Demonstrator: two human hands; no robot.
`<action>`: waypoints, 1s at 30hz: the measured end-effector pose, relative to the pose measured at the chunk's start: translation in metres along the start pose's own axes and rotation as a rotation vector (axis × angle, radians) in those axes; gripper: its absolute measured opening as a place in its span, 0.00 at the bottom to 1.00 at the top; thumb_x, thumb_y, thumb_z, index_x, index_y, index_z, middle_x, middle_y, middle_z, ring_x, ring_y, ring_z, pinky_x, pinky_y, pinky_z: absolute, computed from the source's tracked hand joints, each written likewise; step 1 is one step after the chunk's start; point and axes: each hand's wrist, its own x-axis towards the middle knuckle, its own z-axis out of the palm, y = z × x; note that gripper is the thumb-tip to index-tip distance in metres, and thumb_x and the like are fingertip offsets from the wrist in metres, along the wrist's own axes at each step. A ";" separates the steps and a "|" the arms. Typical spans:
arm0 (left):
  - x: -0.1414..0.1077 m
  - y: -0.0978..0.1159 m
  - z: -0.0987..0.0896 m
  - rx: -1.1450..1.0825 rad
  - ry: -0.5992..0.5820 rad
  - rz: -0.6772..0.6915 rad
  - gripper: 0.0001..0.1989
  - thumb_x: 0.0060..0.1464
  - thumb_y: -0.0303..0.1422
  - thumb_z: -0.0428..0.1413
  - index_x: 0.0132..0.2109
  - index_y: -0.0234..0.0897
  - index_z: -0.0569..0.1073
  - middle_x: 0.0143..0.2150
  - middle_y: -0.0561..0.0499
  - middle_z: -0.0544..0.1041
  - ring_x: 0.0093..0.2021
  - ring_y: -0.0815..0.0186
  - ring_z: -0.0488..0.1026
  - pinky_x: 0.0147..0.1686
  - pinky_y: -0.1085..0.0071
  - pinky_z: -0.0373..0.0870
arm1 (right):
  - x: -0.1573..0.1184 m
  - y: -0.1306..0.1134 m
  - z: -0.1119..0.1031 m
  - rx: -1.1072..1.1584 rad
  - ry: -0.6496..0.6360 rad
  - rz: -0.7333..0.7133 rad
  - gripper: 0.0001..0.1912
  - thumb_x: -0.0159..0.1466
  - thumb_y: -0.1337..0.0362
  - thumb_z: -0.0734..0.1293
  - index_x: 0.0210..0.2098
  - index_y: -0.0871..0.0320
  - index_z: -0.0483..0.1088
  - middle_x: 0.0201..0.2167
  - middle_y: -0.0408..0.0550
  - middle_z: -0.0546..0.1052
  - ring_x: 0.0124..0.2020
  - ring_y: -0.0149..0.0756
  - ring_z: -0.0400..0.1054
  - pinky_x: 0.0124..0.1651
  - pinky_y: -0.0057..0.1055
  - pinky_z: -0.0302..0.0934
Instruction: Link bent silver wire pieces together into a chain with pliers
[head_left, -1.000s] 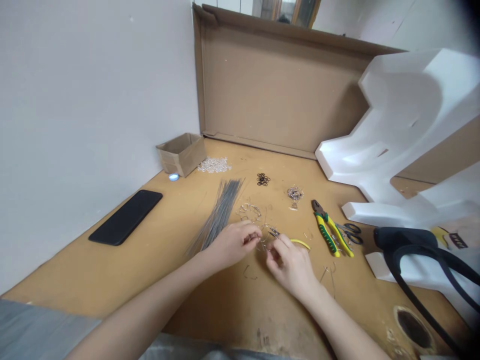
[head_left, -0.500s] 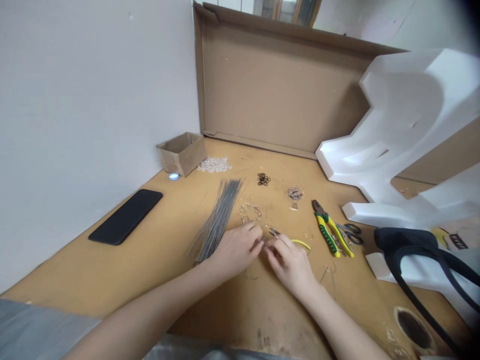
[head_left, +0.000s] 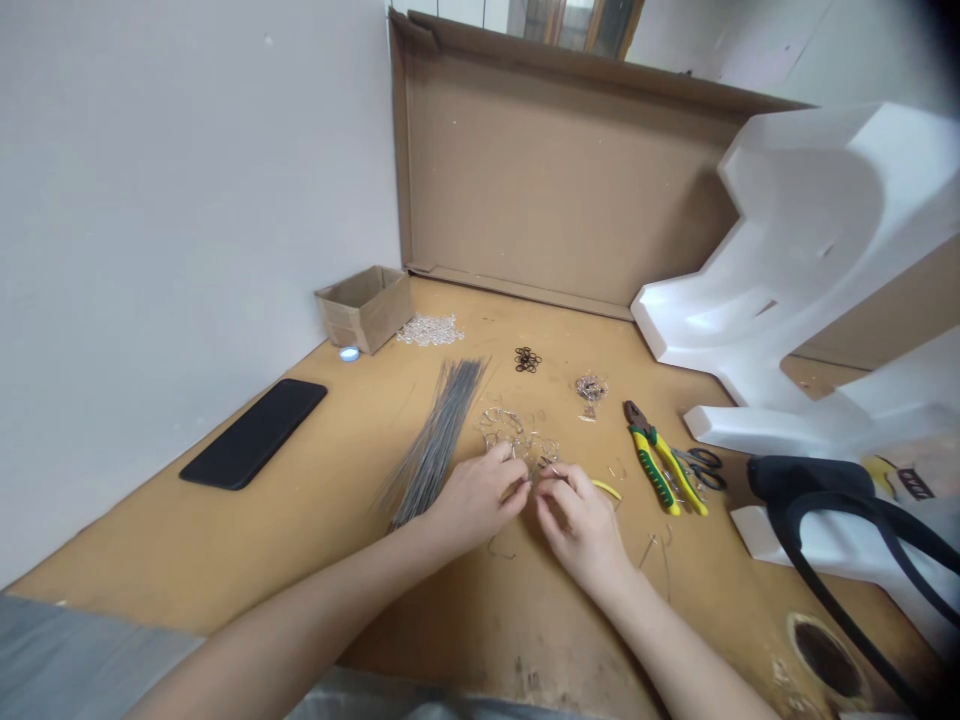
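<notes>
My left hand (head_left: 484, 492) is closed in a pinch, thumb and forefinger meeting on a thin piece of wire that barely shows. Opposite it, almost touching, my right hand (head_left: 579, 520) pinches at the same fine wire. Just beyond the fingertips lie several bent wire pieces (head_left: 501, 422). A bundle of straight grey wires (head_left: 442, 430) rests beside my left hand. From behind my right hand sticks out the yellow handle (head_left: 607, 489) of a tool, the rest of it mostly covered. One bent wire (head_left: 502, 552) lies below my left hand.
Pliers (head_left: 660, 460) and scissors (head_left: 701, 465) lie to the right. Farther back are black rings (head_left: 527, 360), a small metal pile (head_left: 591, 387), clear small pieces (head_left: 431, 330) and a cardboard box (head_left: 367, 308). A black phone-like slab (head_left: 255, 435) is left; white foam (head_left: 810, 220) stands right.
My hands have shifted very slightly, the right one a little to the right, widening the gap between the fingertips. The things on the table stay in place.
</notes>
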 end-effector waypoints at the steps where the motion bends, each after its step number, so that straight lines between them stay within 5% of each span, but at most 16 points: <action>1: 0.000 0.000 0.000 -0.015 -0.003 -0.001 0.10 0.58 0.33 0.44 0.35 0.37 0.68 0.35 0.51 0.65 0.30 0.69 0.66 0.30 0.74 0.62 | 0.000 0.000 0.000 -0.025 0.002 -0.005 0.06 0.61 0.70 0.59 0.33 0.56 0.67 0.36 0.50 0.70 0.37 0.35 0.66 0.36 0.31 0.63; 10: -0.001 0.006 0.000 -0.124 0.038 -0.076 0.10 0.57 0.32 0.45 0.34 0.38 0.71 0.32 0.53 0.65 0.27 0.71 0.65 0.29 0.75 0.61 | -0.001 0.003 0.000 -0.130 0.077 -0.079 0.08 0.61 0.72 0.59 0.36 0.57 0.68 0.40 0.53 0.71 0.40 0.38 0.66 0.39 0.35 0.64; 30: 0.000 0.003 0.003 -0.191 0.092 -0.078 0.05 0.54 0.30 0.49 0.34 0.38 0.69 0.31 0.54 0.69 0.28 0.72 0.65 0.28 0.76 0.59 | -0.001 0.000 0.004 0.120 0.073 0.024 0.18 0.61 0.71 0.58 0.51 0.55 0.61 0.40 0.51 0.69 0.39 0.35 0.68 0.38 0.32 0.67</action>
